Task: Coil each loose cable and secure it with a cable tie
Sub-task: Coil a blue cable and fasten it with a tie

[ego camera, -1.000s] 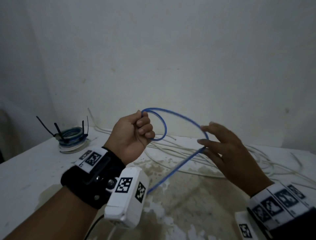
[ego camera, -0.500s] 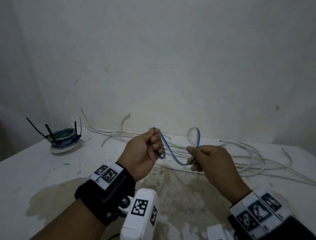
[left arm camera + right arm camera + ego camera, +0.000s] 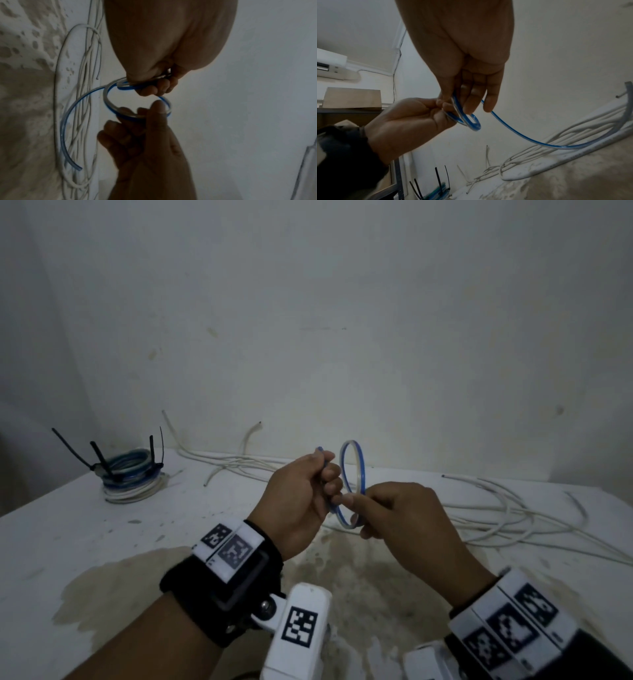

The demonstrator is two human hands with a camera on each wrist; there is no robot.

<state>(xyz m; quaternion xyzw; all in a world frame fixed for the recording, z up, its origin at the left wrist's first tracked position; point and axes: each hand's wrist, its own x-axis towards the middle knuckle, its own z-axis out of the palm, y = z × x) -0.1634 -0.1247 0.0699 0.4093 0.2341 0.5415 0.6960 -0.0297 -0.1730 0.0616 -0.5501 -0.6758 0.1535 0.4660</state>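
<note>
A thin blue cable (image 3: 352, 474) is wound into a small upright loop held above the table between both hands. My left hand (image 3: 308, 494) grips the loop's left side with curled fingers, the cable's end poking above the fist. My right hand (image 3: 383, 508) pinches the loop's lower right between thumb and fingers. In the left wrist view the loop (image 3: 137, 102) sits between the two hands, and a free blue tail (image 3: 67, 135) curves down over the table. In the right wrist view the blue tail (image 3: 530, 140) trails toward the white cables.
Loose white cables (image 3: 496, 508) sprawl across the stained white table (image 3: 85, 542) along the wall. A stack of coiled blue and white cables (image 3: 130, 477) with black cable ties sticking up sits at the far left. A wall stands close behind.
The hands have come together. The wide blue arc has shrunk to a small tight loop, and my right hand, earlier open under the cable, now pinches it next to the left.
</note>
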